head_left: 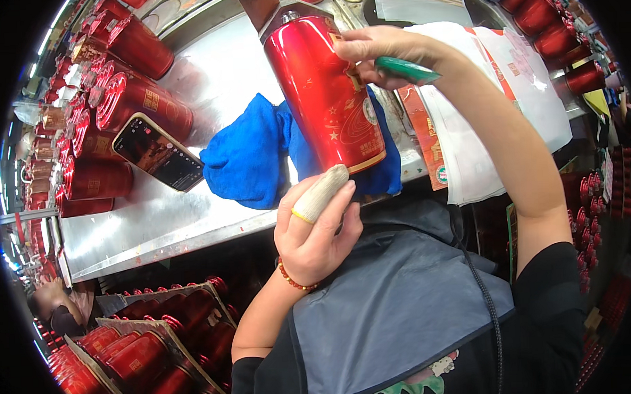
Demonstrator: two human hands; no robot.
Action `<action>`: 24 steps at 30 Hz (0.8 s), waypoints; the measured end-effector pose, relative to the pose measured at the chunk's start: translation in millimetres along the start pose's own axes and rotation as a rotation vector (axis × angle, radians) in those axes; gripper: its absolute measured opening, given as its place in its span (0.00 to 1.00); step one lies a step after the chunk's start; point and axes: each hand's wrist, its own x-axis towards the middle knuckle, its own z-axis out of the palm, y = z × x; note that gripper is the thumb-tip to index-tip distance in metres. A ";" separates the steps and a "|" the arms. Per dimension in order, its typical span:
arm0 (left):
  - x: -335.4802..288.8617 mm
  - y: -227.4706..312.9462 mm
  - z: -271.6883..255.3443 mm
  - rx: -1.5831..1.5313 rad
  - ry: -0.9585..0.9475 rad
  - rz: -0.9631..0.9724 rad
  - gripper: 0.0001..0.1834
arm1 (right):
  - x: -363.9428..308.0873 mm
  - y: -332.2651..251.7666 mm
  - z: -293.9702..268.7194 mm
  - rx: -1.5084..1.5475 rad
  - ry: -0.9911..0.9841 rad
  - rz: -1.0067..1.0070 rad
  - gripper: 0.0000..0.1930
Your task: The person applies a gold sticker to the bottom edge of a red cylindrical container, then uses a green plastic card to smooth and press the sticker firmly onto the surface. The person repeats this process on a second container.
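Note:
A large glossy red bottle (322, 92) with gold print and a narrow metal neck lies tilted over a blue cloth (248, 154), its base toward me. My left hand (317, 232) grips the base end, fingers bent and pressed to its rim. One of its fingers wears a pale fabric finger cover with a yellow edge. At the bottle's upper right side is my right hand (394, 52), thumb and fingertips against the printed surface. Tucked in that same hand is a green flat scraper-like piece (408, 69), partly hidden by the fingers.
A phone (158, 152) leans against several red bottles (145, 102) on the left of the metal table (157, 237). White sheets (462, 122) and a red printed strip (424, 137) lie right. Cartons of red bottles (137, 356) stand below left. Another person (55, 303) is at far left.

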 end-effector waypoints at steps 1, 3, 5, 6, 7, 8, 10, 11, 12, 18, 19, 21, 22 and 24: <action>2.1 0.0 0.8 -0.009 0.000 0.007 0.20 | 2.1 16.5 3.3 0.081 0.096 -0.053 0.47; 4.3 0.9 0.3 -0.021 -0.006 0.005 0.20 | 11.0 21.6 9.8 0.131 0.052 -0.128 0.48; 6.1 0.3 -1.3 0.004 -0.025 0.030 0.21 | 6.2 7.9 16.8 0.004 0.063 -0.107 0.48; 8.3 1.0 -2.1 0.007 -0.037 0.040 0.21 | -1.3 -6.7 22.7 -0.057 0.072 -0.098 0.48; 9.4 1.8 -3.3 0.018 -0.051 0.050 0.21 | -8.6 -22.4 28.5 -0.203 0.118 -0.044 0.49; 11.8 2.8 -5.0 0.027 -0.066 0.055 0.21 | -6.8 -29.2 33.6 -0.348 0.197 -0.004 0.50; 15.1 4.5 -7.8 0.047 -0.096 0.064 0.21 | -3.6 -27.4 28.4 -0.463 0.205 -0.016 0.51; 16.7 4.6 -8.5 0.052 -0.093 0.078 0.21 | 2.7 -16.8 14.0 -0.454 0.218 -0.040 0.49; 16.1 4.3 -8.5 0.057 -0.088 0.087 0.20 | 0.4 -11.1 1.0 -0.280 0.125 0.006 0.47; 19.0 6.1 -9.3 0.081 -0.106 0.101 0.19 | 15.4 15.5 13.1 -0.034 0.145 -0.098 0.51; 19.3 5.8 -9.9 0.088 -0.116 0.103 0.19 | 10.8 8.7 16.9 -0.148 0.204 -0.099 0.52; 19.9 7.5 -11.9 0.090 -0.143 0.089 0.20 | -0.4 -22.1 29.0 -0.404 0.236 0.000 0.53; 19.9 8.2 -12.7 0.093 -0.156 0.082 0.21 | 2.5 -25.1 30.3 -0.464 0.243 0.035 0.53; 19.3 8.1 -12.5 0.097 -0.153 0.091 0.21 | 5.9 -21.7 19.3 -0.454 0.223 0.031 0.53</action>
